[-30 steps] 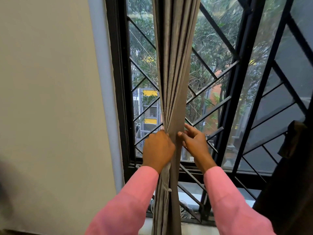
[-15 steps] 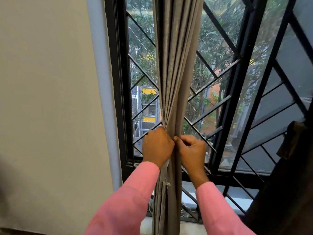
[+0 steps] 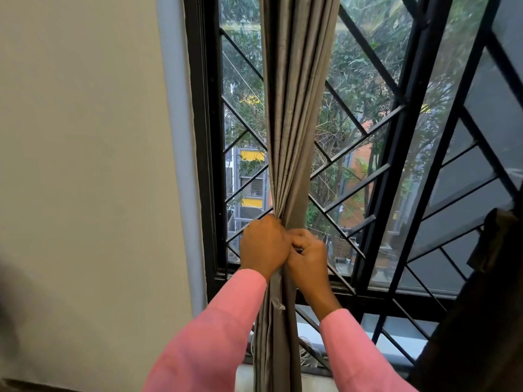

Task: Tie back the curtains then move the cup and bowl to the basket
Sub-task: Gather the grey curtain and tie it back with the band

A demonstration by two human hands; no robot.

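A person in pink sleeves [image 3: 215, 340] grips a gathered grey curtain [image 3: 294, 114] at the centre of the frame, in front of a black-framed window [image 3: 203, 137] fitted with a diagonal metal grille [image 3: 368, 131]. The left hand [image 3: 264, 246] is closed in a fist around the bunched fabric, its fingers curled out of sight behind the folds. The right hand [image 3: 307, 257], pressed against the left, has its fingers [image 3: 300, 239] bent tight on the curtain's right edge. A thin pale tie cord [image 3: 278, 304] hangs against the fabric just below the hands. A second, dark curtain [image 3: 481, 321] stands at the lower right of the frame. A plain cream wall [image 3: 85, 165] fills the left. Trees and a yellow-and-grey building [image 3: 250, 176] show through the glass; no writing or labels can be read anywhere.
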